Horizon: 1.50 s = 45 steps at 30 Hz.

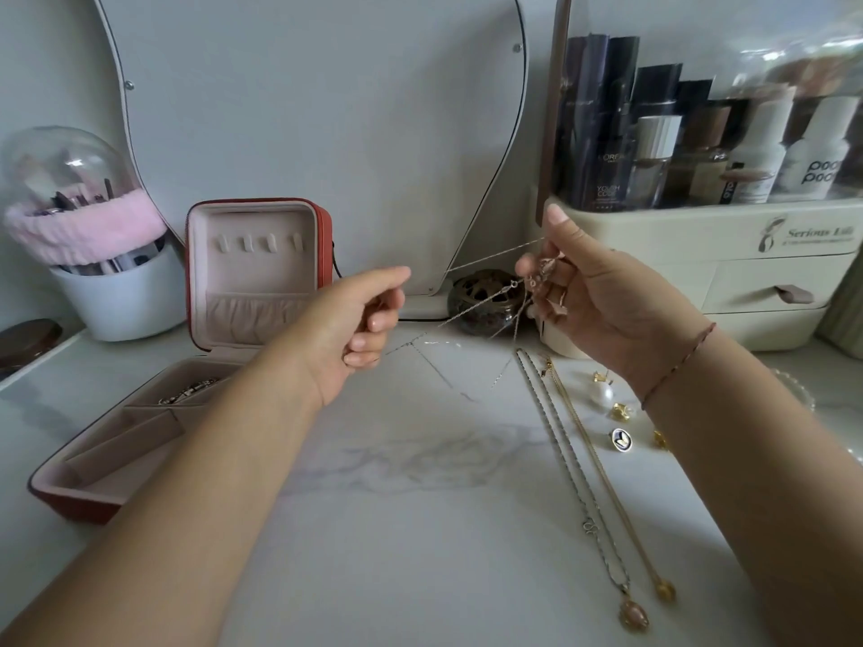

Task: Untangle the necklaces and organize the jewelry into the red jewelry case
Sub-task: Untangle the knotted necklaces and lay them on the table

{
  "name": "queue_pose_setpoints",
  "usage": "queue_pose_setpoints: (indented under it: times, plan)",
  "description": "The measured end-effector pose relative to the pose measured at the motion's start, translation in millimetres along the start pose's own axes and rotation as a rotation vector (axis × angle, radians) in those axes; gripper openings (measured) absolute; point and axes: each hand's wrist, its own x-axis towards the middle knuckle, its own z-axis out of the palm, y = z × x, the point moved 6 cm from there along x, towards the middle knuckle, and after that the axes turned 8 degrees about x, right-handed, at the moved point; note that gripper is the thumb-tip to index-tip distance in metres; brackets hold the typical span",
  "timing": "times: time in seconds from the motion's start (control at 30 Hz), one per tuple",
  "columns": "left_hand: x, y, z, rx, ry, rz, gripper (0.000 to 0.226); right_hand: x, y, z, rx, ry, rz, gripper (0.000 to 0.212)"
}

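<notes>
Both forearms are stretched over the marble tabletop (397, 530). Two necklaces are already laid out straight at right, just beside each other: a silver necklace (567, 464) with a pink pendant and a gold necklace (602, 464). Neither is in the case yet. A knot of thin silver chains (471, 312) is held above the tabletop. The clump is gripped in the curled fingers of the right hand (583, 291), and a strand is seemingly pinched and drawn leftward by the left hand (364, 315). The pinch itself is hard to make out. A pearl earring (602, 393), gold earrings (621, 410) and a dark oval piece (621, 440) are left loose near the right wrist. The red jewelry case (74, 502) is stood open at left. One bracelet-like item (189, 392) is seen in a back compartment, and the lid hooks are bare. Progress is judged as early to middle: untangling is unfinished and nearly all of the packing is left.
</notes>
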Motion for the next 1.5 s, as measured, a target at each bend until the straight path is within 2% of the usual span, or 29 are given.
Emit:
queue_pose_setpoints:
  times: [0.13, 0.23, 0.37, 0.5, 0.7, 0.8, 0.93, 1.03, 1.13, 1.3, 1.43, 1.5]
  plan:
    - [-12.6, 4.1, 16.1, 0.336, -0.146, 0.080, 0.039, -0.8, -2.8, 0.1, 0.040, 0.011, -0.055, 0.031]
    - [-16.7, 0.5, 23.1, 0.414, -0.225, 0.073, 0.031, -3.3, -3.1, 2.9, -0.022, -0.045, -0.072, 0.029]
    - [-12.4, -5.6, 19.8, 0.501, -0.180, 0.030, 0.016, -5.8, 2.4, 10.2, -0.104, -0.133, -0.027, 0.023]
    - [-8.9, -8.8, 19.1, 0.593, -0.106, 0.065, 0.014, -6.3, 8.2, 15.2, -0.144, -0.166, -0.003, 0.023]
    - [-11.3, 8.0, 24.0, 0.355, -0.014, 0.306, 0.017, -7.2, 17.2, 21.0, -0.102, -0.195, 0.021, 0.020]
    - [-16.8, 15.4, 29.2, 0.277, -0.042, 0.378, 0.024, -6.9, 18.7, 21.4, -0.084, -0.190, 0.024, 0.022]
    - [-16.5, 9.8, 38.2, 0.282, -0.121, 0.350, 0.028, -6.1, 19.3, 19.6, -0.093, -0.162, 0.016, 0.024]
    - [-14.6, 6.2, 41.3, 0.294, -0.125, 0.350, 0.019, -6.6, 18.6, 20.4, -0.154, -0.157, -0.004, 0.026]
    - [-14.2, 3.7, 44.2, 0.259, -0.182, 0.315, 0.022, -5.8, 19.1, 18.8, -0.212, -0.132, -0.030, 0.030]
    - [-15.5, -2.7, 53.0, 0.022, -0.378, 0.166, 0.015, -5.0, 26.4, 18.6, -0.284, -0.121, -0.011, 0.032]
    - [-11.7, 0.5, 47.2, -0.173, -0.354, 0.100, 0.006, -4.7, 27.6, 16.7, -0.322, -0.089, 0.002, 0.030]
    - [-11.0, 3.5, 43.1, -0.191, -0.331, 0.109, 0.008, -5.9, 28.9, 18.4, -0.307, -0.091, 0.027, 0.031]
